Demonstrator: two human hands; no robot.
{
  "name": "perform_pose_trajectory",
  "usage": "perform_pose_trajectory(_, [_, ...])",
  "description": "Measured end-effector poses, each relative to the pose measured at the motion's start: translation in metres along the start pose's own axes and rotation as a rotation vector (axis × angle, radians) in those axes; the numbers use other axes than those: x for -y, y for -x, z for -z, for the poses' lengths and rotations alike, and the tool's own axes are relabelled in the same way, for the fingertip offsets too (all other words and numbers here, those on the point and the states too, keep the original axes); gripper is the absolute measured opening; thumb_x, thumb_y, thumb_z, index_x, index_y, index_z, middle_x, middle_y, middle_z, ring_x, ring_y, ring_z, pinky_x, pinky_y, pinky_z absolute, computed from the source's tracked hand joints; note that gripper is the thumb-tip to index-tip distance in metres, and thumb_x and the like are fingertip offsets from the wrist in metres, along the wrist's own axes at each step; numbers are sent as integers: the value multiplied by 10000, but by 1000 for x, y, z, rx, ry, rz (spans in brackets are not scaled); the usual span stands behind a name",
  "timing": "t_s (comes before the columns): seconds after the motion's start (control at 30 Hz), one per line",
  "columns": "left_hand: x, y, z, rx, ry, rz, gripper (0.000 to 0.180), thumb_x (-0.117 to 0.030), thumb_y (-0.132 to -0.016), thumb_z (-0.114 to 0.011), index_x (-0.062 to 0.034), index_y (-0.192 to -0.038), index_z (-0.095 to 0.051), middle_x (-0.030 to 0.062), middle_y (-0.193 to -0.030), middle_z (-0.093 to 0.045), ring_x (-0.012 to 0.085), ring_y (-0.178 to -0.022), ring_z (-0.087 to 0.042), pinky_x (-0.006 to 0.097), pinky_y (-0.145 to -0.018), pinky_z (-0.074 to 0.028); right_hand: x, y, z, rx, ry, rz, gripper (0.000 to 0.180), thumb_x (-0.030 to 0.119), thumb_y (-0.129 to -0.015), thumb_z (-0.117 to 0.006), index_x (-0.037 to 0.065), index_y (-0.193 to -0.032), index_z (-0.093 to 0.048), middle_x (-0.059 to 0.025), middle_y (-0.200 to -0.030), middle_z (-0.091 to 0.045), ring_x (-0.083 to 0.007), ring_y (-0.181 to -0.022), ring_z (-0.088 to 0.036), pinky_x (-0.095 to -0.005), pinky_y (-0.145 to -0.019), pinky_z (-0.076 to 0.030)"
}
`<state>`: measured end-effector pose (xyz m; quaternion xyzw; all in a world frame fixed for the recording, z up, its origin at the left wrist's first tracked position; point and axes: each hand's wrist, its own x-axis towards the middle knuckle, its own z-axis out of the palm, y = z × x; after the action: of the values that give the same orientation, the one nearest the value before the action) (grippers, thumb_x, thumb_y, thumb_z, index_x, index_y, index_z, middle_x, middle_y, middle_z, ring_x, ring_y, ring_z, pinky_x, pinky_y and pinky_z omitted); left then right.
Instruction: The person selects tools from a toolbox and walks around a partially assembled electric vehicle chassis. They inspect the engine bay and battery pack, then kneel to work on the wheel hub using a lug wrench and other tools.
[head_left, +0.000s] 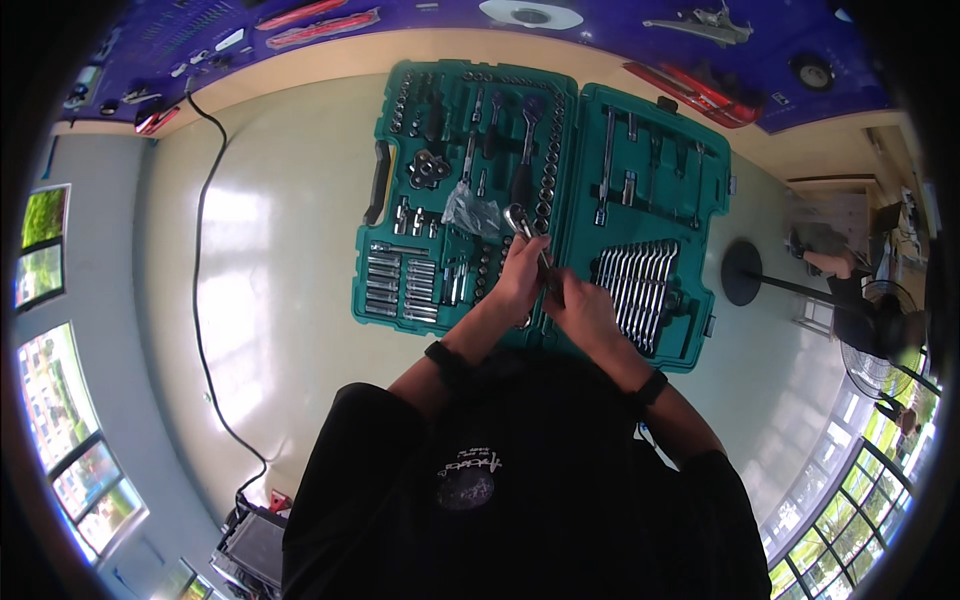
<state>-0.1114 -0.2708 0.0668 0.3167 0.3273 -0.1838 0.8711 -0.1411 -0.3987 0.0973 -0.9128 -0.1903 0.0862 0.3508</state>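
A ratchet wrench [517,217], its round chrome head up, is above the hinge of an open green tool case [590,90]. My left hand [522,272] is closed around it just below the head. Closed lower down, my right hand [583,310] meets the left one at the handle end; its fingers partly hide what they grip. Beside the ratchet head, a crumpled clear plastic bag [470,210] lies over the case's left half, among sockets [400,280] and another ratchet [530,125]. Combination wrenches [638,285] fill the right half's lower part.
A black cable [200,300] runs along the pale floor at left. Right of the case stands a fan's round base [741,272], with another person [835,265] beyond. Red parts [700,95] and a blue-purple surface [600,30] border the far side.
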Motion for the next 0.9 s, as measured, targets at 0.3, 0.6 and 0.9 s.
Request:
perform_pose_trajectory(0.3, [-74,0,72,131,114,-2,155,-254,-831,-550,-152,-886,-447,-12,-801,-481,128,-669,-448,315,-652,-378,8,-142,-17,193,-626,-352,165,117,-824,-572,-26,-824,-489,-49,-583,-561,-85,-454,-529,-252,-399,-398])
perform_pose_trajectory(0.6, [-106,45,154,22,131,-15,38,-133,-882,-475,-139,-892,-439,-8,-782,-449,96,-634,-398,268,-600,-353,-18,-295,-117,148,-167,-324,248,178,-732,-578,-59,-801,-563,-191,-639,-605,-304,-606,-631,-368,-594,-524])
perform_pose_trajectory(0.9, [-114,22,177,25,158,23,46,-168,-887,-479,-139,-918,-463,-5,-802,-470,99,-611,-393,274,-601,-351,3,-296,-135,-22,93,-339,281,175,-721,-613,-71,-830,-531,-250,-811,-602,-395,-818,-585,-444,-707,-490])
